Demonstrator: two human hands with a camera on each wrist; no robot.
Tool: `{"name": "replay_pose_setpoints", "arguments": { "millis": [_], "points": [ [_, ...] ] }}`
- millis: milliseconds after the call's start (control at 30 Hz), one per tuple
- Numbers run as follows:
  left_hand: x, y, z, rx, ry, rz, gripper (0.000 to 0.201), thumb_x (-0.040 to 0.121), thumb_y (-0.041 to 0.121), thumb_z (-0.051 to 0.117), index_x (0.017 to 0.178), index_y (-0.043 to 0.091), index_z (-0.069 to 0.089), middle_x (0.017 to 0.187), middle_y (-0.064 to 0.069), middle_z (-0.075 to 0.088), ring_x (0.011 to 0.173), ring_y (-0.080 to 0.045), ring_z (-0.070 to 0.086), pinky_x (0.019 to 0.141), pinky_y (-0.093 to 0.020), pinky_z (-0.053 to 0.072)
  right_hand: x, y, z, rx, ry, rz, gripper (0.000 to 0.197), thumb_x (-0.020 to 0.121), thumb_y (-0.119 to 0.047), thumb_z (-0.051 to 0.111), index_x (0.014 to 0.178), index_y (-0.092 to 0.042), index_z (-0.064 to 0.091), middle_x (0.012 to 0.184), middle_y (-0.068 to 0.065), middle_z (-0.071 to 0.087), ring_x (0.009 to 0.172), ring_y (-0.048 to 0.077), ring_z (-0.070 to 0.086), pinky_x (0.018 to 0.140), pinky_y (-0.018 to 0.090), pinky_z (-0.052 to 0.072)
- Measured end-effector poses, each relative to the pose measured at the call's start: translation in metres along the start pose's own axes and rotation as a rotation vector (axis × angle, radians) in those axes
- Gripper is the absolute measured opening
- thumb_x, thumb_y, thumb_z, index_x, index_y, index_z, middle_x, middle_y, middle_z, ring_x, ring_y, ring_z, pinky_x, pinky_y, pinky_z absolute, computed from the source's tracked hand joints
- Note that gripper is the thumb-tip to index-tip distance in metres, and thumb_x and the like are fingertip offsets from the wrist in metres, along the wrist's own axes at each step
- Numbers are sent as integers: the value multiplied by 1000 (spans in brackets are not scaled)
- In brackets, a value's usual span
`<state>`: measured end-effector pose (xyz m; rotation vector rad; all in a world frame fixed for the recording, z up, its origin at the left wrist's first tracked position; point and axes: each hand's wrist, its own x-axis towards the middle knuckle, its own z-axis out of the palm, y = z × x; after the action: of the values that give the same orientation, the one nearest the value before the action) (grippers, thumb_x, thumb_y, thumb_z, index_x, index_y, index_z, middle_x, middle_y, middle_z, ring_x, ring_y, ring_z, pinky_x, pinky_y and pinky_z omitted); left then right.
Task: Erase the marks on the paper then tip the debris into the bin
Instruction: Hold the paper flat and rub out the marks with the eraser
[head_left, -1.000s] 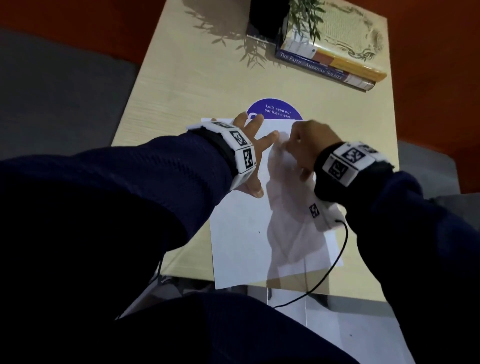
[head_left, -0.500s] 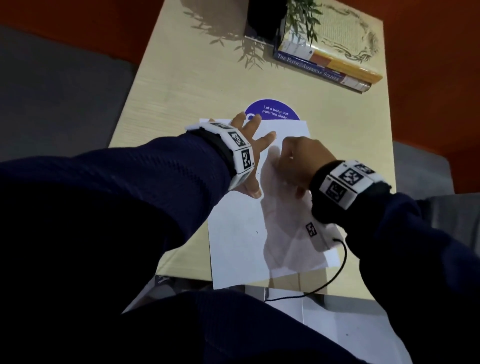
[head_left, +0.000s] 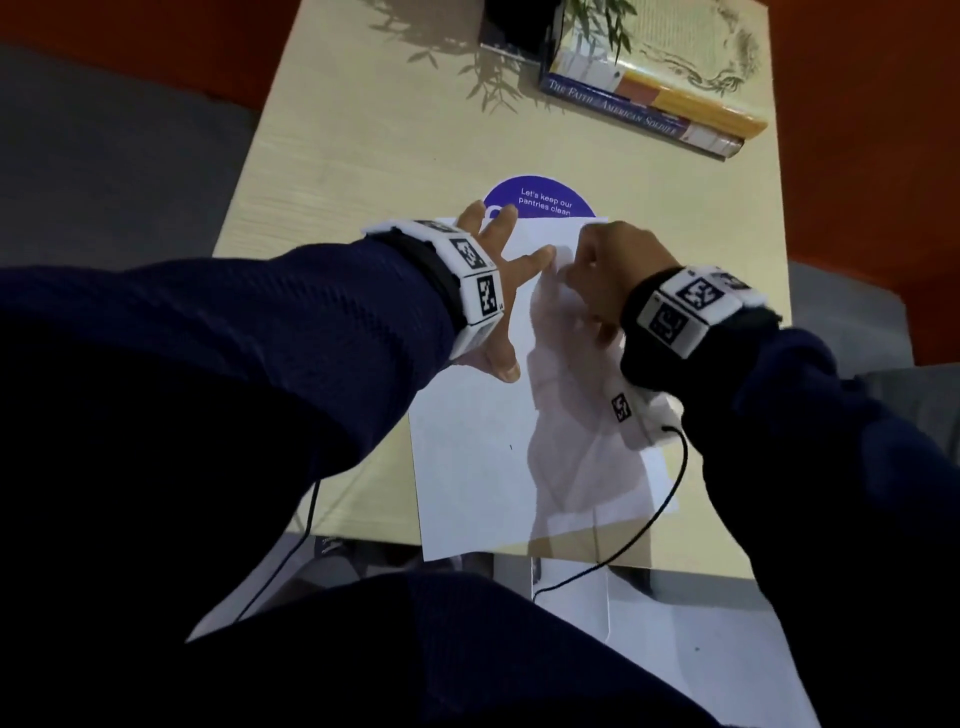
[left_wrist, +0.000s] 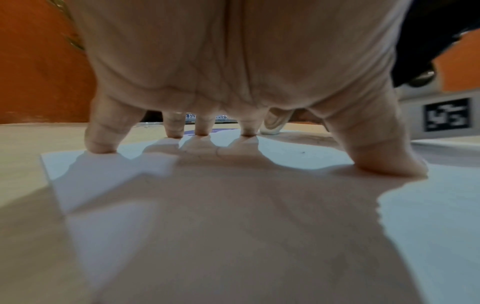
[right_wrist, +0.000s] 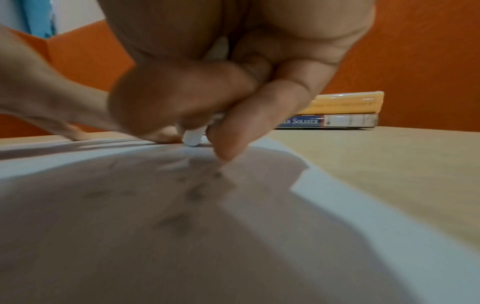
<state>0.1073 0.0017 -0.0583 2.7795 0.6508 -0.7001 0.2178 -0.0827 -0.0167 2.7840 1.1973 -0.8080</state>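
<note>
A white sheet of paper (head_left: 478, 467) lies on the pale wooden table (head_left: 363, 135), its near edge over the table's front. My left hand (head_left: 498, 270) is spread flat on the sheet's far left part, fingertips (left_wrist: 101, 144) pressing it down. My right hand (head_left: 602, 275) pinches a small white eraser (right_wrist: 193, 136), whose tip touches the paper (right_wrist: 350, 205) near its far edge. Dark eraser crumbs (right_wrist: 192, 193) lie on the sheet just in front of that hand. No bin is in view.
A purple round sticker (head_left: 540, 200) lies half under the paper's far edge. Stacked books (head_left: 654, 98) and a potted plant (head_left: 519, 26) stand at the table's far end. An orange wall (head_left: 857, 130) runs behind. Cables (head_left: 649, 525) hang from both wrists.
My right hand has slid back and forth over the paper's far part with the eraser, ending close to my left fingertips. The left hand has stayed pressed on the sheet.
</note>
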Motion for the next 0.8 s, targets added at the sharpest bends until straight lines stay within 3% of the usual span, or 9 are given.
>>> {"name": "replay_pose_setpoints", "arguments": {
  "millis": [100, 267, 367, 433, 567, 700, 800],
  "points": [
    [1, 0, -1, 27, 6, -6, 123, 55, 75, 67, 145, 45, -12, 157, -5, -17, 143, -32, -16, 101, -69, 17, -11, 3, 8, -2, -79, -3, 19, 91, -29, 45, 84, -15, 57, 84, 7, 69, 70, 29, 66, 77, 36, 57],
    [0, 1, 0, 9, -3, -1, 125, 55, 76, 67, 146, 44, -13, 157, -5, -20, 142, -34, -17, 104, -67, 13, 3, 0, -6, -16, 35, 9, 22, 90, -24, 48, 96, -8, 62, 94, 16, 70, 85, 35, 68, 83, 37, 55],
    [1, 2, 2, 39, 15, -9, 127, 52, 77, 66, 146, 44, -13, 157, -4, -18, 142, -33, -16, 101, -70, 15, -14, 1, 4, 12, -65, 3, 20, 92, -25, 44, 86, -12, 57, 82, 11, 70, 66, 32, 69, 69, 36, 57],
    [1, 2, 1, 37, 16, -8, 127, 52, 78, 66, 145, 44, -14, 157, -4, -19, 143, -33, -16, 101, -70, 16, -9, 2, -1, 22, -56, 35, 19, 91, -24, 46, 85, -11, 58, 73, 10, 70, 56, 29, 69, 66, 34, 58],
    [0, 2, -1, 16, -4, -8, 127, 54, 76, 67, 145, 44, -14, 157, -4, -20, 142, -33, -17, 102, -69, 15, 0, 0, -5, 8, 39, -6, 14, 91, -25, 50, 89, -13, 57, 94, 14, 71, 80, 33, 66, 79, 34, 54],
    [0, 2, 0, 56, 15, -4, 127, 51, 79, 65, 145, 44, -13, 157, -3, -17, 142, -34, -13, 100, -69, 18, -17, 6, 8, -7, -38, -13, 25, 92, -25, 44, 95, -8, 62, 93, 14, 70, 82, 37, 66, 82, 39, 55],
    [0, 1, -2, 36, 12, 9, 124, 55, 76, 67, 147, 42, -9, 157, -3, -17, 143, -32, -14, 103, -67, 16, 0, 9, -5, -18, 4, 22, 23, 90, -22, 49, 96, -5, 63, 93, 18, 71, 84, 38, 67, 83, 41, 55]
  ]
}}
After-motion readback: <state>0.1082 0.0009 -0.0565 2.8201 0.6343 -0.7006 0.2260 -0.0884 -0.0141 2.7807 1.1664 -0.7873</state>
